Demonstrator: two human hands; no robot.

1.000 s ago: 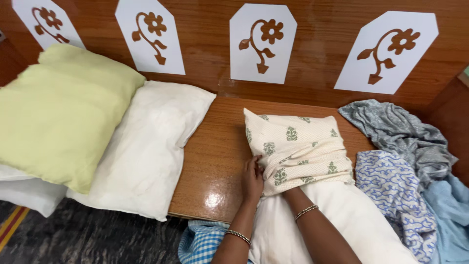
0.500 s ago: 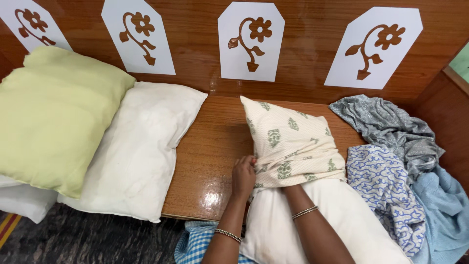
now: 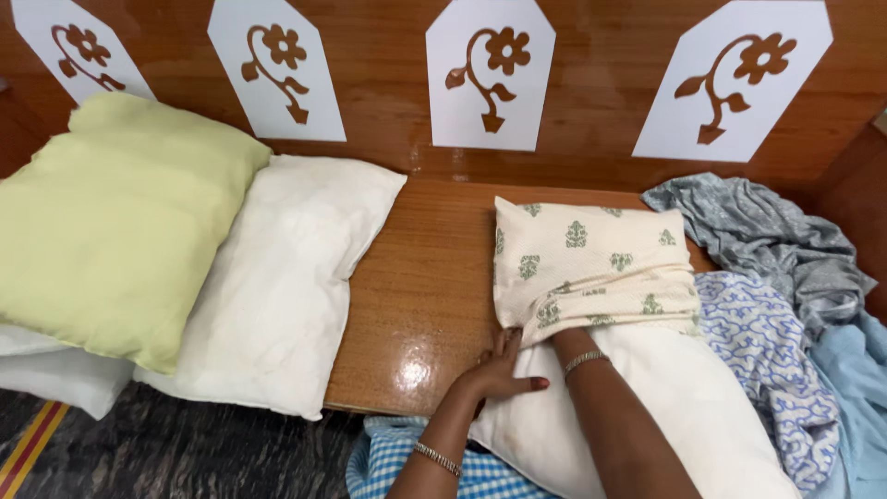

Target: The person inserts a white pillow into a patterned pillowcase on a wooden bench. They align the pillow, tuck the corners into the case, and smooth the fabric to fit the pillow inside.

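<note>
A white pillow [image 3: 647,416] lies at the near edge of the wooden platform [image 3: 425,286], its far end inside a cream pillowcase with green leaf prints [image 3: 591,263]. My left hand [image 3: 504,370] lies flat on the pillow's left edge just below the case's opening, fingers spread, holding nothing. My right forearm [image 3: 601,407], with a bangle at the wrist, runs up the pillow and goes under the case's hem. The right hand itself is hidden inside the case.
A bare white pillow [image 3: 286,277] and a pale green pillow [image 3: 111,222] lie to the left, overhanging the platform. On the right, grey [image 3: 767,240], blue-patterned [image 3: 776,360] and light blue [image 3: 864,388] cloths are heaped. A wooden back panel with white flower cut-outs [image 3: 490,79] stands behind.
My left hand let go of the pillowcase edge and now lies flat on the pillow. The case has settled flatter and squarer over the pillow's far end. The view shifted slightly.
</note>
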